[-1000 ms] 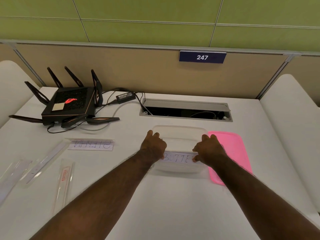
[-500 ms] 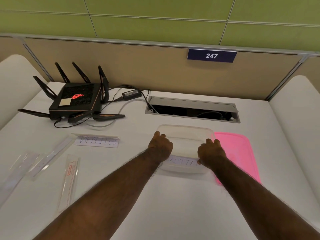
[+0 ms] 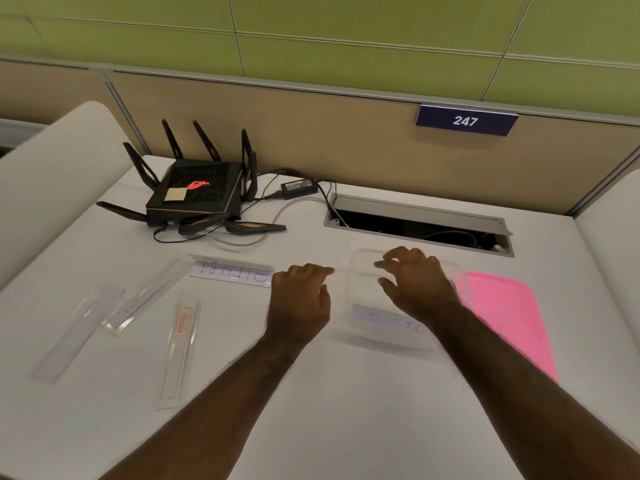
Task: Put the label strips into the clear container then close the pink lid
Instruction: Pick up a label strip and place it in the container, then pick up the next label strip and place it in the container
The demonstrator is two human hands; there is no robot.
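Head view — left hand (image 3: 299, 301) and right hand (image 3: 415, 284) spread, empty, over clear container (image 3: 360, 271) — one strip (image 3: 384, 318) inside.

A pink lid (image 3: 504, 317) is seen at the right, on a white table (image 3: 346, 393). The container (image 3: 360, 289) beside it is clear, and a white strip (image 3: 384, 318) with faint blue handwriting is seen in it. Left of it, a white strip with blue letters (image 3: 232, 273) is seen. Nearer, a pale strip with a red mark (image 3: 178, 351) is seen, and two plain whitish strips (image 3: 78, 336) at the far left. The router (image 3: 195, 195) is black with a glowing red logo and a yellowish sticker. The sign (image 3: 465, 121) is dark blue with white numerals. The wall (image 3: 346, 26) is green above a tan panel (image 3: 346, 140).
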